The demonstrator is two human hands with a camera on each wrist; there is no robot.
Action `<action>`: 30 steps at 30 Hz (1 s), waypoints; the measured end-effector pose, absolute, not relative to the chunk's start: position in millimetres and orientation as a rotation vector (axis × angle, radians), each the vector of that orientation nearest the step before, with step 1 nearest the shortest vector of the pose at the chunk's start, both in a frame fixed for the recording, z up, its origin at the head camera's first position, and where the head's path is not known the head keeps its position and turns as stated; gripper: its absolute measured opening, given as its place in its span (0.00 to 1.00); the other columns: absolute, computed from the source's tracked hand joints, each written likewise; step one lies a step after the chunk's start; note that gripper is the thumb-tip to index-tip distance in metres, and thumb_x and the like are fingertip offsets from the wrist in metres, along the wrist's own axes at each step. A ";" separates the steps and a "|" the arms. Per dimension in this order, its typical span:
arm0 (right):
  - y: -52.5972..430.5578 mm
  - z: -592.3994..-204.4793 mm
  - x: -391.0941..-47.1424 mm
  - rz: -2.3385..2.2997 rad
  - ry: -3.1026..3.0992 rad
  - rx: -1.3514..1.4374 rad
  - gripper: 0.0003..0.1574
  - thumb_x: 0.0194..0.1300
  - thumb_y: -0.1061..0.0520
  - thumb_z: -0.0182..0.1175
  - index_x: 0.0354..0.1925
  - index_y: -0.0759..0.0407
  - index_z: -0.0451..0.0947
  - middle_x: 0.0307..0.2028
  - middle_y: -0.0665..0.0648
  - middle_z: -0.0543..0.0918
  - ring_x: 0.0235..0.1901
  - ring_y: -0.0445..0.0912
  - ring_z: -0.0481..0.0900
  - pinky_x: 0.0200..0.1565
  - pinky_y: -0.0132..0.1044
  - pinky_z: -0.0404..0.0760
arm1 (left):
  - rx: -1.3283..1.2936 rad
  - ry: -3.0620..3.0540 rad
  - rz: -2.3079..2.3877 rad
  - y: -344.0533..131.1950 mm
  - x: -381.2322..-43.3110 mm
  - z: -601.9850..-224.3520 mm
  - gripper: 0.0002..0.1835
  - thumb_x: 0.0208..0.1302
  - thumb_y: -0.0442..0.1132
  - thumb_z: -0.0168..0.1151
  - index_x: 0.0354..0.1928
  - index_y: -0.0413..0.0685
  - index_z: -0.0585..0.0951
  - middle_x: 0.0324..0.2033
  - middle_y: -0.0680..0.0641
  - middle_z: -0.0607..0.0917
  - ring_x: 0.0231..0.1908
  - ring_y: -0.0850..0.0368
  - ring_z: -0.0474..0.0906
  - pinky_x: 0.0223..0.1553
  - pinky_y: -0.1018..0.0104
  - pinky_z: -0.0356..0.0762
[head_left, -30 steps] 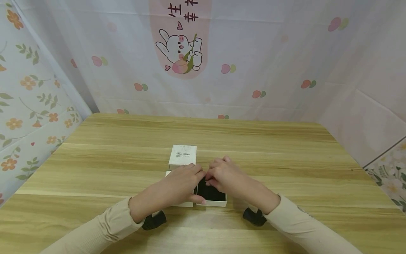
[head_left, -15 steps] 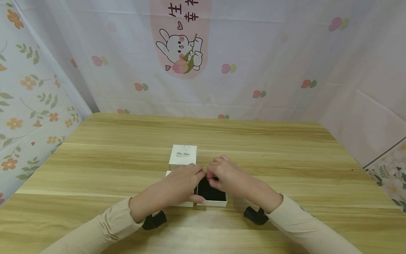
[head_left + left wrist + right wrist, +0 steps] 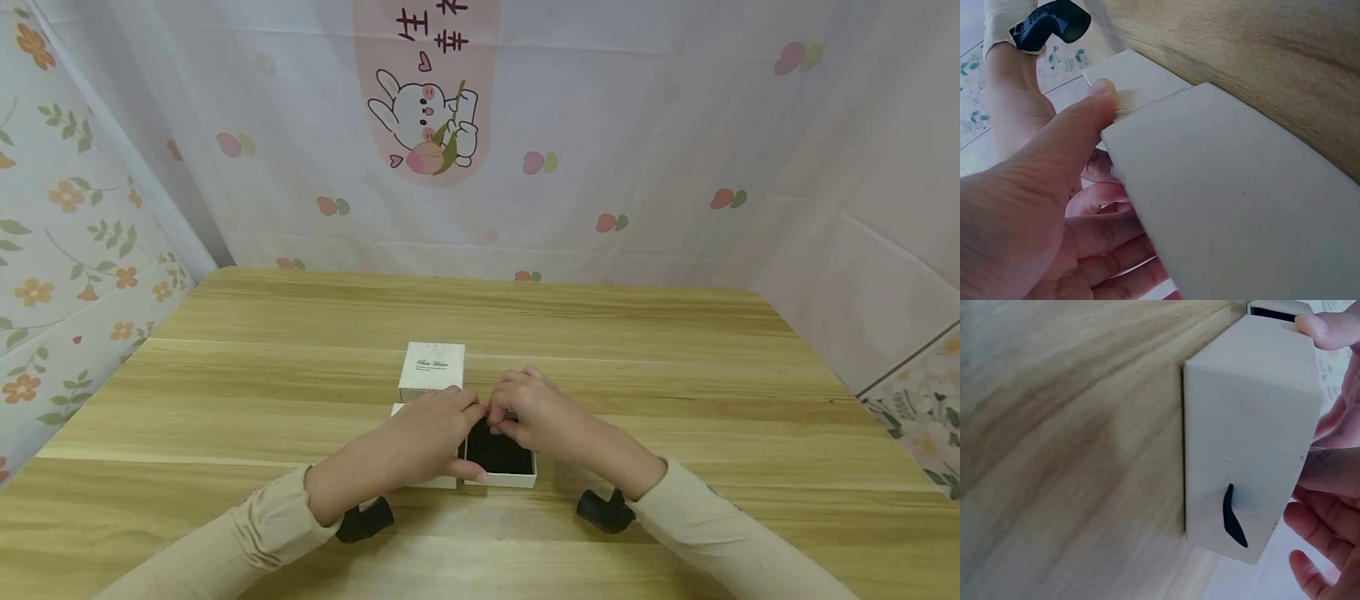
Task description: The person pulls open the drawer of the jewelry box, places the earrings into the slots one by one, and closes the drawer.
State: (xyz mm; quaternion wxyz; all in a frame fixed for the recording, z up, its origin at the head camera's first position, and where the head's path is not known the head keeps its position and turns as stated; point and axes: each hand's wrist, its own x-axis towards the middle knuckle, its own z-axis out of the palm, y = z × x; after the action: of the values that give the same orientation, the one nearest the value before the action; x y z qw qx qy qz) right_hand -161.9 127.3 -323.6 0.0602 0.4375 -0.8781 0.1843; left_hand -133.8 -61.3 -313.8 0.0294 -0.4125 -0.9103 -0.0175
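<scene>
We see a white tray [image 3: 501, 481] with a black lining [image 3: 501, 454] on the near middle part of the wooden table [image 3: 637, 350], its right wall carrying a slim black tab [image 3: 1232, 519]. Our left hand [image 3: 435, 429] reaches across it from the left and grips it, thumb on the near wall and forefinger at the far-left corner. Our right hand [image 3: 538, 418] comes over from the right, its thumb and fingers bent together above the far-left part of the lining; we cannot tell whether they pinch anything. Just beside the tray, on its left, lies a white box [image 3: 435, 482], mostly hidden under our left hand. Farther off, just beyond our left hand, sits a small white box [image 3: 435, 371] with "Best Wishes" printed on top. At the far side hangs a pale curtain [image 3: 600, 108] with a rabbit [image 3: 420, 117] on it.
</scene>
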 end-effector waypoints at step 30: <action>129.0 -330.0 -157.0 0.476 -2.634 1.291 0.05 0.50 0.64 0.69 0.25 0.54 0.84 0.27 0.45 0.84 0.37 0.39 0.75 0.45 0.36 0.65 | -1.289 -2.842 -0.114 -62.5 -136.9 -313.7 0.34 0.50 0.61 0.64 0.51 0.42 0.76 0.42 0.51 0.76 0.39 0.58 0.70 0.42 0.66 0.72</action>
State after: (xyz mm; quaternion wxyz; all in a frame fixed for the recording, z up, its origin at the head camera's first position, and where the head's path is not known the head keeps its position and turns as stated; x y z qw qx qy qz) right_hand -157.0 129.0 -330.0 0.0850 0.4327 -0.8832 0.1598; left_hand -136.9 -62.5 -313.7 0.0094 -0.4128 -0.9100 -0.0364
